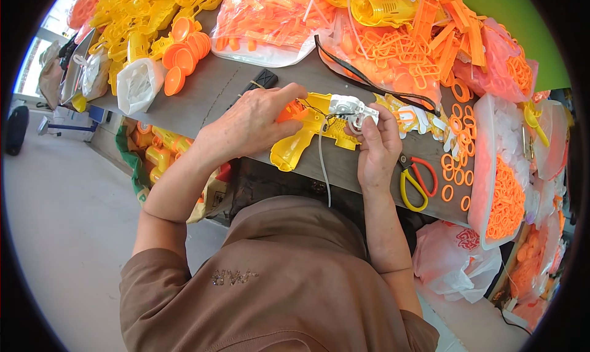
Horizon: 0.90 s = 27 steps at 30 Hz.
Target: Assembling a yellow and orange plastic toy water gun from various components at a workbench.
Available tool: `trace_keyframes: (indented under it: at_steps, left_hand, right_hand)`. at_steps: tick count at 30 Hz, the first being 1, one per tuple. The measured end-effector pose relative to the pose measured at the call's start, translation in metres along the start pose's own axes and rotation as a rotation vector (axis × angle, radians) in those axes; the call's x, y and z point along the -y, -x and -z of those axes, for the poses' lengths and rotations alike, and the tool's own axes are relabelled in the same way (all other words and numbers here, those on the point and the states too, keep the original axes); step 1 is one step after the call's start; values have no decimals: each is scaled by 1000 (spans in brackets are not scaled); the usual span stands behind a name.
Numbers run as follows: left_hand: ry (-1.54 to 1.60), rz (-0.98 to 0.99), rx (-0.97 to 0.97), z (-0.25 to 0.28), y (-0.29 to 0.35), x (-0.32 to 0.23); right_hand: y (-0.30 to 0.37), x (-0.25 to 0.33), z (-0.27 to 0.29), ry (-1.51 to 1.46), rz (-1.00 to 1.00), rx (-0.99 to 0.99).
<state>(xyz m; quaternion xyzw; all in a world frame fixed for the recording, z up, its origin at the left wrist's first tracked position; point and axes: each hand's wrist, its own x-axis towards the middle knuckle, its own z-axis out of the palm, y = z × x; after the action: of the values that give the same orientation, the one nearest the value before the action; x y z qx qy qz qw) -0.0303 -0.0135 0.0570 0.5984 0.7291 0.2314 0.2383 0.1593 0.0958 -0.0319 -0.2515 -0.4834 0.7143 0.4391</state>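
A yellow plastic half shell (pixel 291 148), shaped like a toy gun's body, lies open in front of me at the table's edge. My left hand (pixel 249 119) has its thumb and forefinger bent round an orange plastic part (pixel 291 111) at the shell's left side. Dark thin wires run from there across the shell. A white plastic mechanism (pixel 348 105) sits at the shell's right end, its outer part pinched by my right hand (pixel 379 144). From the shell a thin white tube (pixel 323 167) hangs down over the table edge.
Snips (pixel 413 183) with red and yellow handles lie right of my right hand, near several orange rings (pixel 458 175). Orange cups (pixel 183 60), a white lined cup (pixel 139 86) and a black strap (pixel 362 78) lie farther back. A white bin (pixel 485 155) stands right.
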Motion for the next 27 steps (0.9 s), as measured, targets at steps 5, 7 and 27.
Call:
trace_keyframes:
  at_steps: [5, 7, 27]
  left_hand:
    - [-33, -125, 1, -2, -1, 5]
    - [-57, -103, 60, 2, -5, 4]
    - [-39, -2, -87, -23, -18, 0]
  right_hand:
    - [0, 1, 1, 8, -7, 20]
    - [0, 1, -1, 9, -9, 20]
    - [2, -1, 5, -107, -47, 41]
